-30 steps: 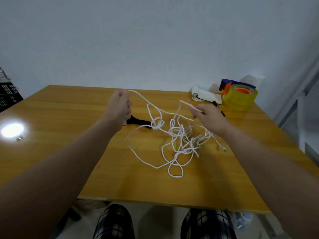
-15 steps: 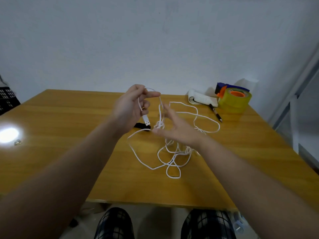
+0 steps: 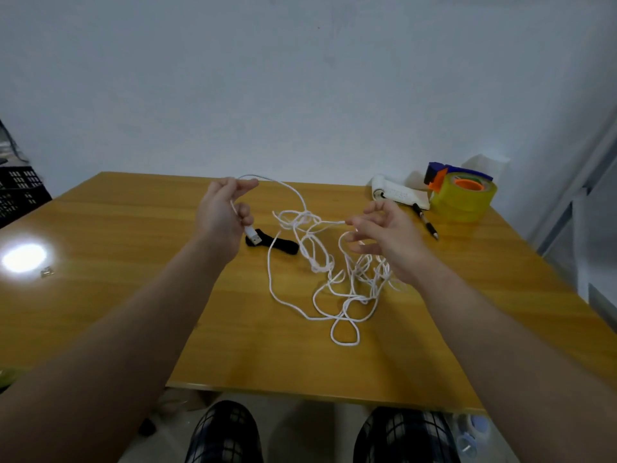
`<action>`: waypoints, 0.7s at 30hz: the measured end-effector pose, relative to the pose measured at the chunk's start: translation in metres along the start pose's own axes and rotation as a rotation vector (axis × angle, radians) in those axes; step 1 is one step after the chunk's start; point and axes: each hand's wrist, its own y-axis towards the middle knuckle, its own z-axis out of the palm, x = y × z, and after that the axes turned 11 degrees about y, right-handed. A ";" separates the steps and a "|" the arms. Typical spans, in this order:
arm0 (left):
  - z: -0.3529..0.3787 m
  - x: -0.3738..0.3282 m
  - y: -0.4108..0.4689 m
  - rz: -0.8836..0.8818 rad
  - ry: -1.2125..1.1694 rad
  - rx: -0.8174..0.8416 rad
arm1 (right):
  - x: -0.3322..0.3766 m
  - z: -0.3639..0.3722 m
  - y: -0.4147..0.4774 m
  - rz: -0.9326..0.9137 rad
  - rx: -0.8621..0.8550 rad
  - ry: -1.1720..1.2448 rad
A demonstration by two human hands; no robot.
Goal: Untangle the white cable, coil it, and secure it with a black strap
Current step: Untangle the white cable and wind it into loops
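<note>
Apart now, where half a second ago they nearly touched: my right hand [image 3: 387, 235] has swung out to the right and drawn a strand with it, and my left hand [image 3: 222, 215] has lifted a little and turned.

On the left, my fingers [image 3: 245, 184] are curled round the white cable [image 3: 337, 289] close to its end. Thumb and forefinger nip the thin round cord at the top, the lower fingers hold it again below, and the flat metal USB plug [image 3: 253, 236] sticks out beneath my palm.

On the right, the fingertips [image 3: 353, 223] pinch a single strand that runs nearly straight back to a tight knot between my hands. The other fingers are spread and loosely bent.

Most of the cable lies in soft, overlapping loops on the glossy, yellow-brown wooden surface [image 3: 133, 262], with one small teardrop loop nearest me. Its black strap [image 3: 282, 244], a matt, fabric-like strip, lies flat on the wood just beyond the plug, and one cable loop crosses over it.

Well off to the right stand a translucent yellow tape dispenser [image 3: 462, 197] and a slim dark pen [image 3: 424, 221].
</note>
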 end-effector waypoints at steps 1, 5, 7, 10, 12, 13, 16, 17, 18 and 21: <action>0.003 0.001 -0.001 0.002 0.009 0.032 | -0.002 0.001 0.000 0.007 0.021 -0.066; 0.018 0.005 -0.010 -0.027 -0.015 0.158 | -0.018 0.024 0.003 0.012 0.007 -0.260; 0.023 0.005 -0.015 -0.043 -0.050 0.185 | -0.028 0.035 0.005 0.082 0.017 -0.307; 0.022 0.007 -0.016 -0.037 -0.010 0.182 | -0.043 0.045 0.004 0.132 0.076 -0.324; 0.019 0.007 -0.015 0.030 0.209 0.109 | -0.043 0.045 0.003 0.071 0.072 -0.291; 0.017 0.006 -0.015 0.079 0.370 0.055 | -0.042 0.044 0.003 0.056 0.066 -0.262; 0.007 0.010 -0.005 0.272 0.866 -0.022 | -0.029 0.042 0.005 0.070 0.039 -0.142; 0.004 0.012 -0.003 0.395 1.049 -0.027 | -0.024 0.043 0.006 0.077 0.032 -0.100; 0.002 0.014 -0.002 0.546 1.188 -0.029 | -0.020 0.043 0.006 0.077 0.020 -0.076; 0.012 0.017 -0.012 0.862 1.353 0.106 | -0.013 0.047 0.006 0.072 -0.009 -0.027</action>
